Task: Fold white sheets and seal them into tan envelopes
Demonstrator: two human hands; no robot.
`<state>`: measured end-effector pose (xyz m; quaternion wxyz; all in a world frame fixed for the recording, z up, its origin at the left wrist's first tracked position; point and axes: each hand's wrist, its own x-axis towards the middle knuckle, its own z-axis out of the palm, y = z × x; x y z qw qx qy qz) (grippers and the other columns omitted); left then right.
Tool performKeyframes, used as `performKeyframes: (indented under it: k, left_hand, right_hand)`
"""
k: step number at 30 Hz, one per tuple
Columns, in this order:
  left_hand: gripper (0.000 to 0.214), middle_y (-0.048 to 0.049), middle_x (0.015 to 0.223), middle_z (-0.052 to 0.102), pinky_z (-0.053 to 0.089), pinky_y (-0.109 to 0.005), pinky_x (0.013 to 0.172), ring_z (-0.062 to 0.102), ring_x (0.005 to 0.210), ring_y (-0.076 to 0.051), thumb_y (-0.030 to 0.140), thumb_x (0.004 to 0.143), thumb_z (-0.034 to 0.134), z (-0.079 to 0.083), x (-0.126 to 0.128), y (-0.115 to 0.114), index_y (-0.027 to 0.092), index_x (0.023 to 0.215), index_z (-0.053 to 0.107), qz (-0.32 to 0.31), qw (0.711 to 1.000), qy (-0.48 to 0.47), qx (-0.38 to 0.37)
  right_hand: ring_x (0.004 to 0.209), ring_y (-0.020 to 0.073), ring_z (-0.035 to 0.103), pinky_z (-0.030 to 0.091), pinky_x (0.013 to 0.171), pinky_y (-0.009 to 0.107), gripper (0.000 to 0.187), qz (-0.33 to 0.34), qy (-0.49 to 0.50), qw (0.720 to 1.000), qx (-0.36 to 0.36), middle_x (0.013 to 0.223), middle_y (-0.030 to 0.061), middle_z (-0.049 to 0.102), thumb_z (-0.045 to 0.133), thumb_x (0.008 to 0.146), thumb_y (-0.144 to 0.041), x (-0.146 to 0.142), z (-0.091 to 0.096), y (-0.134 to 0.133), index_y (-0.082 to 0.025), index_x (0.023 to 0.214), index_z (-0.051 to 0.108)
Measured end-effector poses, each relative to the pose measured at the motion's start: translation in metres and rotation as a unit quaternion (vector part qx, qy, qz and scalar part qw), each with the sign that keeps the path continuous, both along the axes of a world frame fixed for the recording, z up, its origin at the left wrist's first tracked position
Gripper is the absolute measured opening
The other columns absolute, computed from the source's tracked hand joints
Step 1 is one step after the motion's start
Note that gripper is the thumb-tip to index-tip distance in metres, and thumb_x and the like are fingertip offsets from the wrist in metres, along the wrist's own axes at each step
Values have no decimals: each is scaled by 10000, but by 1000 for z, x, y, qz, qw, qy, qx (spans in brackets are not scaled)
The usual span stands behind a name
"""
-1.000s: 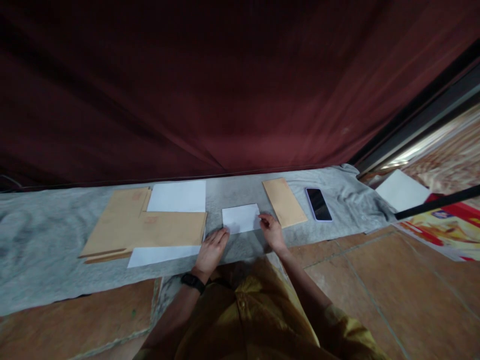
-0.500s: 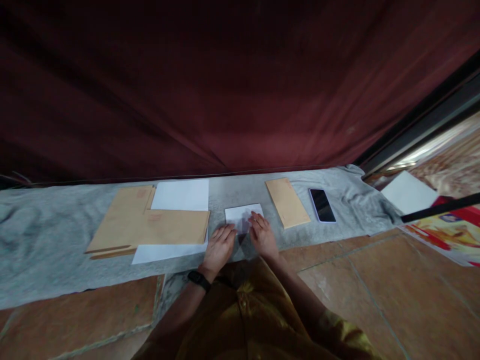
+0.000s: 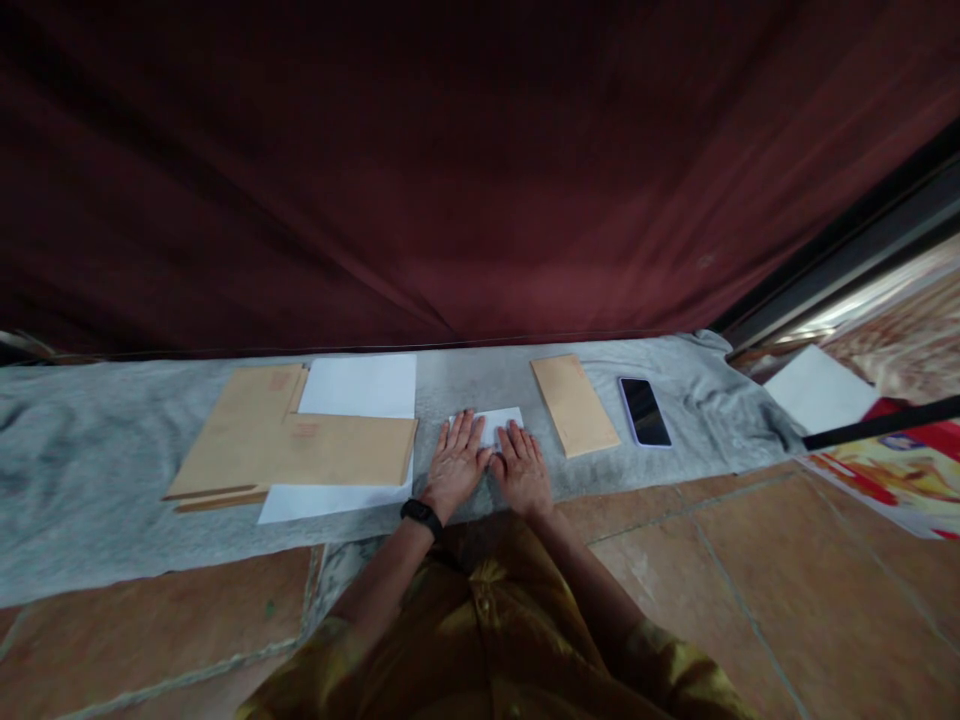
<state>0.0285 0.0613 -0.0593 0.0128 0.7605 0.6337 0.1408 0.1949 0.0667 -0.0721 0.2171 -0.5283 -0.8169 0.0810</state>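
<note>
Left of the left grip [image 3: 454, 470], envelopes [image 3: 292, 445] are laid over sheets [image 3: 356, 385]. By this and the right grip [image 3: 523, 476], both spread flat, nothing clasped, the paper [image 3: 498, 418] is partly covered; folding seems done, flattening perhaps unfinished. To their right, a lone envelope [image 3: 576, 405] and a phone [image 3: 645, 411] are placed.

Fingers [image 3: 517, 440] flat on white paper [image 3: 493, 424]
</note>
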Motion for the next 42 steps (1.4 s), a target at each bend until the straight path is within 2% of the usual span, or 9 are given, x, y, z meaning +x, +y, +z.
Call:
performKeyframes:
  k: [8,13,18,22,27,31,38,42]
  left_hand:
    - [607,-169,1623,339,233,-527,1233,291,1517,-317,436,995,455,3,-7,-6,163,1535,407,6,1000,8,-5]
    - [601,-164,1618,354,253,-538,1220,306,1511,-320,443,989,461,3,-6,-6,178,1527,424,9,1000,7,0]
    - [588,-161,1605,381,273,-549,1208,314,1507,-323,436,988,455,2,-7,-5,179,1517,441,7,1000,4,12]
    - [563,-156,1600,388,289,-545,1207,314,1507,-322,392,996,428,2,-9,-9,161,1509,454,5,1000,1,10]
    - [574,-163,1582,413,310,-541,1202,326,1500,-325,344,1003,389,-2,-16,-21,108,1526,412,13,1000,-6,26]
    - [571,-160,1563,445,331,-539,1190,362,1483,-324,343,1007,381,-2,-21,-32,118,1532,399,18,999,-9,34]
    - [574,-141,1581,420,323,-536,1202,324,1501,-322,374,1012,392,2,-14,-70,106,1519,417,-2,1000,16,22]
    - [605,-169,1583,405,312,-503,1218,326,1501,-307,401,1014,389,1,-9,-86,60,1512,413,-2,999,26,23]
  right_hand:
    - [1475,330,351,303,1185,521,575,-9,-7,1000,7,1601,190,368,458,1019,-364,17,0,2,-111,1532,408]
    - [1467,325,369,284,1196,536,541,-18,10,1000,-6,1569,186,424,446,1008,-294,9,8,6,-90,1510,438]
    - [1471,287,377,303,1199,492,496,26,14,999,-21,1575,122,437,413,1031,-306,-3,10,11,-168,1505,465]
    - [1465,301,383,301,1198,491,502,13,-2,1000,-11,1598,137,394,441,1032,-353,-1,5,9,-169,1497,477]
    - [1457,311,390,299,1196,502,528,0,-11,1000,1,1606,140,380,461,1022,-374,1,3,7,-176,1511,458]
    - [1459,322,384,295,1193,509,538,-3,-9,1000,1,1615,152,357,459,1021,-377,-1,2,7,-167,1517,450]
    - [1462,312,382,279,1199,488,541,-8,-25,1000,16,1617,150,354,461,1024,-382,-1,0,6,-160,1518,448]
    - [1466,308,374,270,1199,484,547,-8,-44,999,20,1621,156,344,454,1032,-400,-2,0,7,-153,1520,442]
